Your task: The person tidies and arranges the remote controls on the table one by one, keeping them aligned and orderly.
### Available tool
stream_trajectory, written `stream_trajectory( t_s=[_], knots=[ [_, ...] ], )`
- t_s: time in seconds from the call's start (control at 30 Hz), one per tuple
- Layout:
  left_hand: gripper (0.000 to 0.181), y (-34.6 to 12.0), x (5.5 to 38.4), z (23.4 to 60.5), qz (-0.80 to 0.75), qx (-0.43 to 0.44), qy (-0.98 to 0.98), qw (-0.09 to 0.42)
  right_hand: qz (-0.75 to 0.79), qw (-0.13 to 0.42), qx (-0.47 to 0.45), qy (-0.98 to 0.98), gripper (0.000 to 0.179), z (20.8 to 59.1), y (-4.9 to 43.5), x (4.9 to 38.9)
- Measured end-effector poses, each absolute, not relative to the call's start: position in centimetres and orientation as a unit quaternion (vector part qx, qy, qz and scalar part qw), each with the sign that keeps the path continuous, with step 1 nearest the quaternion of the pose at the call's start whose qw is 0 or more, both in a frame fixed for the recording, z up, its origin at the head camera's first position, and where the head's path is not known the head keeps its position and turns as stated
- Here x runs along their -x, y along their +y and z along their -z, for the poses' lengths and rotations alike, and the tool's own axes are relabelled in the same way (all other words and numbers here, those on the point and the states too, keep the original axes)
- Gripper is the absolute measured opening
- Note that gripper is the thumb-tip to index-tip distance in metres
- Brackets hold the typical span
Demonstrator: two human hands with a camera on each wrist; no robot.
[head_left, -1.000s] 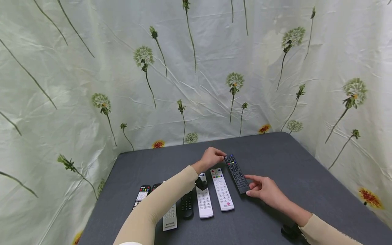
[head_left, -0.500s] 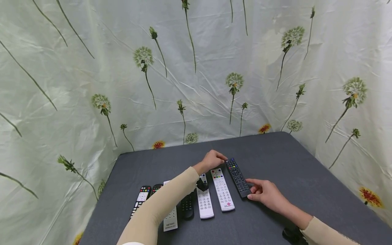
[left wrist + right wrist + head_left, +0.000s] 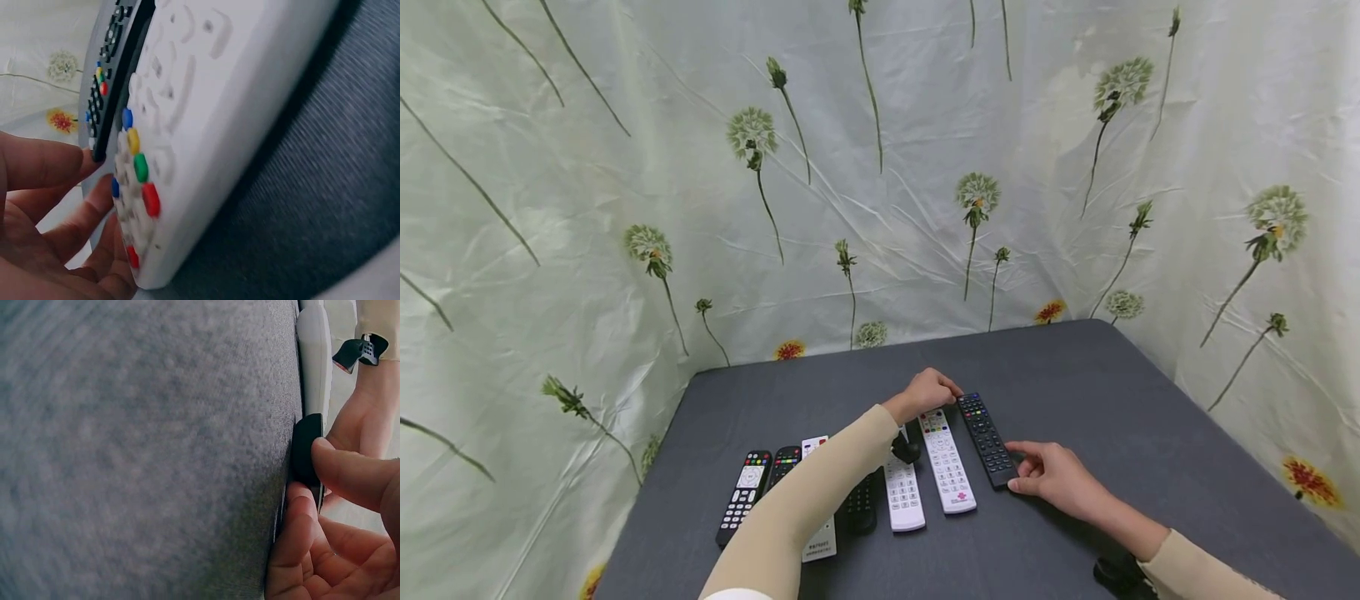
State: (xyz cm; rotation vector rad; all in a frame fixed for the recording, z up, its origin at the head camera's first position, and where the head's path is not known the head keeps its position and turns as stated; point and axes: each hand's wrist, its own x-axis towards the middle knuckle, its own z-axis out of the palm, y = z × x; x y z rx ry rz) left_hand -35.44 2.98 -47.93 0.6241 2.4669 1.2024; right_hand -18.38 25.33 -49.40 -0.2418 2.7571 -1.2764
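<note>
A black remote control (image 3: 987,440) lies slanted at the right end of a row of remotes, its far end leaning left. My left hand (image 3: 927,390) reaches over the row and holds its far left corner with the fingertips, as the left wrist view shows at the remote's end. With thumb and fingers my right hand (image 3: 1051,475) grips its near right end; in the right wrist view the thumb (image 3: 350,469) presses that end. Close to its left is a white remote (image 3: 947,462) with coloured buttons. That white remote fills much of the left wrist view, beside the left fingers.
Left of these stand another white remote (image 3: 904,498), a black one (image 3: 859,507), a pale one (image 3: 820,542) and black-and-white ones (image 3: 745,496), partly covered by the left sleeve (image 3: 805,500). The dark grey table (image 3: 1075,375) meets a flowered curtain (image 3: 880,208) behind.
The black remote has come slightly nearer the person and now lies more level with the white one beside it. Both hands moved along with it, keeping their hold.
</note>
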Motion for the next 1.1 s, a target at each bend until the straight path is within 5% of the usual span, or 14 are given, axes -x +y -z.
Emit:
stream_trajectory(
  t_s=[1.1],
  knots=[
    [0.024,4.0,34.9,48.0,-0.348,-0.241,0.894,0.147,0.428,0.087,0.102,0.894,0.069,48.7,25.6,17.3]
  ],
)
